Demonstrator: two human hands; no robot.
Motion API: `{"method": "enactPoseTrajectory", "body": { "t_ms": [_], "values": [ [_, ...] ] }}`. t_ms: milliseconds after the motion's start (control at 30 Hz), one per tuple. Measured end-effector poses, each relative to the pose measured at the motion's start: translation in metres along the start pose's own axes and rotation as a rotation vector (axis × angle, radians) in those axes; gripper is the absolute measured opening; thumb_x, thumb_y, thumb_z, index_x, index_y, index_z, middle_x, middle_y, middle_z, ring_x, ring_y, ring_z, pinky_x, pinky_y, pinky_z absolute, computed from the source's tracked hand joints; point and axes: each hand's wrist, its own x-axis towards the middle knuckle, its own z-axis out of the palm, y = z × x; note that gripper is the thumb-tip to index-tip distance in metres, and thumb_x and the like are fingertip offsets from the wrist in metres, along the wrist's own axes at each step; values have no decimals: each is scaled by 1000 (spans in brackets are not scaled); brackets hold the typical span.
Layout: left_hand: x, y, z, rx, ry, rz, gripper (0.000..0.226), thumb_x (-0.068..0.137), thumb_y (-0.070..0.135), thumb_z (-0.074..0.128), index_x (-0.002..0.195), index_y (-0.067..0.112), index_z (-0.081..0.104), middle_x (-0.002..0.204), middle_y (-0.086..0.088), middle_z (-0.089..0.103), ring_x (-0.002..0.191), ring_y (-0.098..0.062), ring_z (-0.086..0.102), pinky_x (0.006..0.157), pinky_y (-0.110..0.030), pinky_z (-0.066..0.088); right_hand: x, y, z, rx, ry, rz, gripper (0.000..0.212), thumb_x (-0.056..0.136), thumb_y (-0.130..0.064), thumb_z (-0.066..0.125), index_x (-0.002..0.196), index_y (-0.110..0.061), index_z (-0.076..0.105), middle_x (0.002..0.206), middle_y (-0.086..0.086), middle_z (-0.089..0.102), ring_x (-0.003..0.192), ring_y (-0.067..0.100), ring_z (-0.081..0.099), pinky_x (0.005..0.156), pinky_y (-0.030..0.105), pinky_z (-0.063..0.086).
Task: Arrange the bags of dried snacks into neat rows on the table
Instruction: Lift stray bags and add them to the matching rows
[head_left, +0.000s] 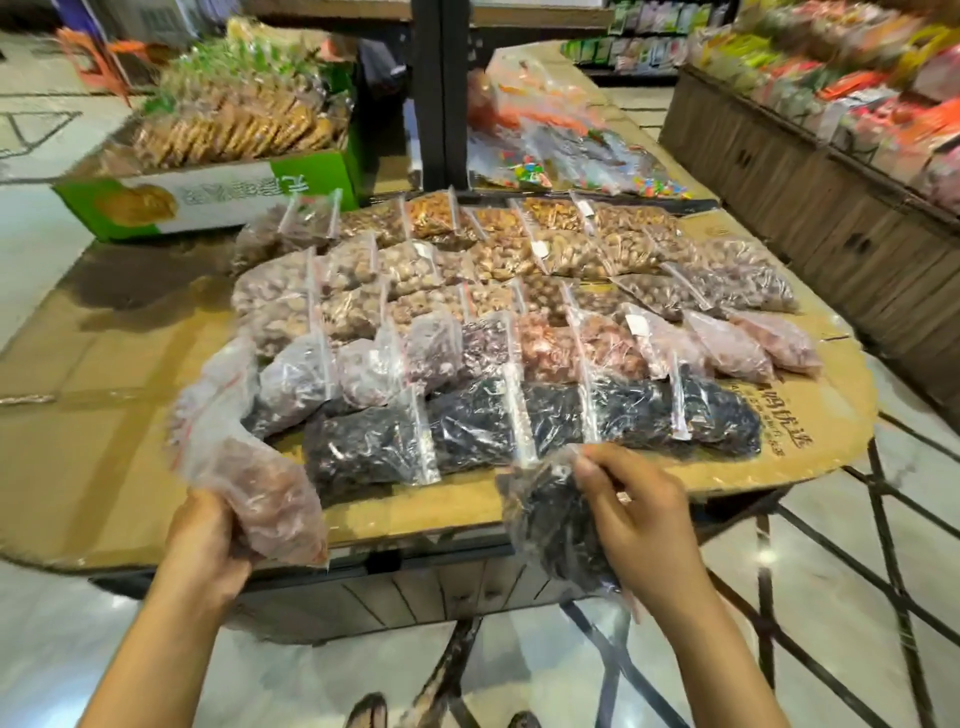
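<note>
Now, left hand (208, 540): lower left of the frame, at the near edge of the tabletop (104, 441); its fingers are curled round the bottom end of a clear bag.
Reddish bag (260, 483): zip bag of reddish-brown pieces, held tilted, its loose top reaching up and left over the tabletop.
Right hand (639, 525): lower right of centre; thumb and fingers (592, 467) are pinched together on the top edge of a second bag.
Dark bag (550, 530): full of black pieces, hanging from that pinch in front of the tabletop's near edge, just below the front row.
Front row (545, 421): bags of black snacks lying side by side, overlapping, across the centre of the frame.
Pink row (571, 348): behind it, bags of pinkish and purplish pieces, touching one another.
Brown rows (415, 301): farther back, several rows of brown nut-like snacks, with golden ones at the rear.
Tabletop cover: flattened brown cardboard with printed characters at its right corner.
Green box (234, 192): upper left, open, stacked with packs of biscuits.
Black post (441, 88): upright at top centre, behind the rows.
Candy bags (571, 150): right of the post, colourful and blurred.
Wooden bin (831, 208): right edge, heaped with bright packets.
</note>
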Motion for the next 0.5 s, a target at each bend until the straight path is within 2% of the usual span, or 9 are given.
{"method": "enactPoseTrajectory", "body": {
  "t_ms": [67, 167, 233, 300, 333, 367, 433, 500],
  "values": [
    [5, 0, -23, 2, 47, -37, 18, 86, 34, 49, 84, 21, 62, 70, -2, 63, 51, -14, 61, 49, -22, 49, -2, -20, 27, 30, -44, -9, 18, 92, -17, 54, 100, -17, 70, 90, -16, 68, 87, -3, 62, 70, 12, 46],
    [16, 4, -64, 10, 94, -43, 28, 91, 43, 48, 96, 19, 61, 71, 0, 65, 53, -13, 62, 45, -21, 50, 2, -57, 74, 30, -99, -15, 20, 93, -19, 53, 101, -13, 70, 94, -7, 71, 89, 8, 65, 73, 27, 52],
    [22, 6, -94, 3, 109, -75, 26, 97, 39, 42, 103, 19, 56, 60, 6, 67, 49, -7, 63, 42, -19, 50, 9, -83, 109, 56, -146, -5, 19, 94, -20, 53, 100, -16, 70, 90, -10, 70, 85, 7, 64, 71, 24, 51],
    [22, 11, -124, 26, 162, -101, 24, 102, 25, 31, 89, 20, 51, 42, 18, 60, 38, 4, 57, 42, -17, 48, 22, -105, 144, 115, -197, 61, 17, 96, -19, 54, 99, -22, 70, 80, -16, 66, 75, 4, 62, 65, 20, 47],
    [21, 17, -136, 43, 171, -115, 27, 103, 21, 30, 83, 21, 49, 40, 19, 58, 35, 6, 55, 42, -18, 49, 30, -114, 162, 147, -190, 116, 16, 95, -17, 55, 99, -18, 71, 80, -12, 67, 73, 7, 61, 64, 22, 47],
    [23, 17, -150, 66, 175, -128, 28, 102, 21, 31, 81, 21, 49, 43, 16, 61, 35, 4, 56, 40, -17, 48, 39, -118, 180, 184, -167, 186, 15, 94, -15, 57, 97, -12, 71, 80, -2, 69, 72, 11, 61, 66, 27, 47],
    [24, 23, -171, 77, 183, -132, 25, 99, 24, 39, 87, 14, 58, 65, -3, 68, 44, -7, 63, 42, -20, 49, 60, -117, 214, 277, -128, 348, 15, 93, -13, 58, 89, -4, 69, 74, 11, 66, 66, 17, 56, 66, 31, 44],
    [25, 29, -188, 59, 176, -132, 24, 97, 26, 45, 95, 10, 63, 86, -13, 66, 63, -21, 66, 53, -27, 50, 80, -103, 247, 301, -125, 460, 18, 94, -11, 56, 86, 1, 66, 68, 12, 62, 67, 11, 52, 68, 27, 43]
  ]
}}
